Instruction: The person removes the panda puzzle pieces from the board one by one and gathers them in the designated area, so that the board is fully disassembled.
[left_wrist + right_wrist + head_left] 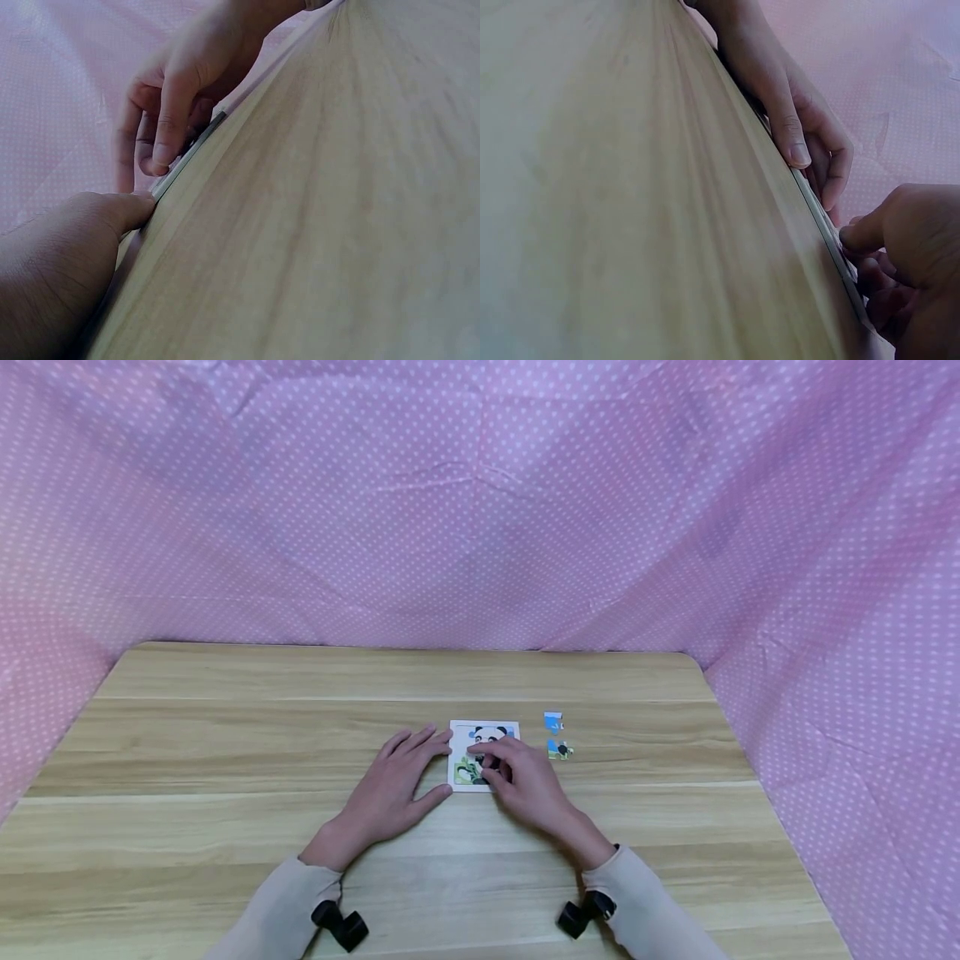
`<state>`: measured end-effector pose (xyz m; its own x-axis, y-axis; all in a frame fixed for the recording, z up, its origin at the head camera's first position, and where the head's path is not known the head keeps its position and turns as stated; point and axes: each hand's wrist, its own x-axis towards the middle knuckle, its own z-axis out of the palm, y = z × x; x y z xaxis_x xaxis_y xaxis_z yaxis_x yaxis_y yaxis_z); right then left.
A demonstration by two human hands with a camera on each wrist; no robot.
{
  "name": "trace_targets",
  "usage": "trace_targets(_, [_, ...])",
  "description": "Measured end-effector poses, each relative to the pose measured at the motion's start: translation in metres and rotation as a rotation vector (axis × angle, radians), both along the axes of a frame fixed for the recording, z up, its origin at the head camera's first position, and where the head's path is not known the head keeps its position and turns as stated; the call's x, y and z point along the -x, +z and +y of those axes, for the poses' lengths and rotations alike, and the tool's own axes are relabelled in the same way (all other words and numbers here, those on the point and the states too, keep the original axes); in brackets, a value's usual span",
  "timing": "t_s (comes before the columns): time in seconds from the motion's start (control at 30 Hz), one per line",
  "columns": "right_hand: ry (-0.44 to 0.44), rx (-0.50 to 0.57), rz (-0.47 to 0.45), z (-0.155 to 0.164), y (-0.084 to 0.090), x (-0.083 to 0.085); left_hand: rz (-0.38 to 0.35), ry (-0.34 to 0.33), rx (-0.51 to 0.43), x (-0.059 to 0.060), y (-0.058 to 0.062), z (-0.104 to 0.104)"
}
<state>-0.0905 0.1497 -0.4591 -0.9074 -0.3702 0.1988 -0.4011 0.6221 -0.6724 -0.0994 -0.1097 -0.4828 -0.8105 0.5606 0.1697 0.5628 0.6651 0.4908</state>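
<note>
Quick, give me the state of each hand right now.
Left hand: open, fingers straight, steadying the left edge of the puzzle board.
Right hand: fingers curled, pressing on the board; whether it pinches a piece cannot be told.

You wear long beige knit sleeves [277, 906] to both wrists, each wrist carrying a small black strapped camera mount [341, 925].

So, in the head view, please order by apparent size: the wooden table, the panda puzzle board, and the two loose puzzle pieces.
1. wooden table, by far the largest.
2. panda puzzle board, partly covered by both hands.
3. The upper loose puzzle piece and lower loose puzzle piece look alike in size; I cannot rank them.
</note>
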Motion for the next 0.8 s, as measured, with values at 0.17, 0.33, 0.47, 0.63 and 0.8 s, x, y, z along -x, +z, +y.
trace_targets(0.17, [0.005,-0.043,-0.019,-0.0012,0.0032,0.0005,0.01,-0.003,-0.004,-0.0005,0.0011,-0.0003])
trace_targets(0.33, [-0.001,-0.102,-0.03,-0.0045,0.0062,0.0006,0.04,-0.005,-0.008,-0.0013,0.0013,-0.0001])
trace_targets(0.47, [-0.01,-0.142,0.0,-0.007,0.0053,-0.0008,0.038,-0.004,-0.008,-0.0016,0.0017,-0.0002])
trace_targets(0.63, [-0.009,-0.152,0.039,-0.0077,0.0032,-0.0021,0.027,-0.002,-0.003,-0.0019,0.0027,-0.0002])
trace_targets(0.8, [0.006,-0.109,0.092,-0.005,-0.0029,-0.0017,0.025,-0.003,-0.004,-0.0018,0.0028,0.0001])
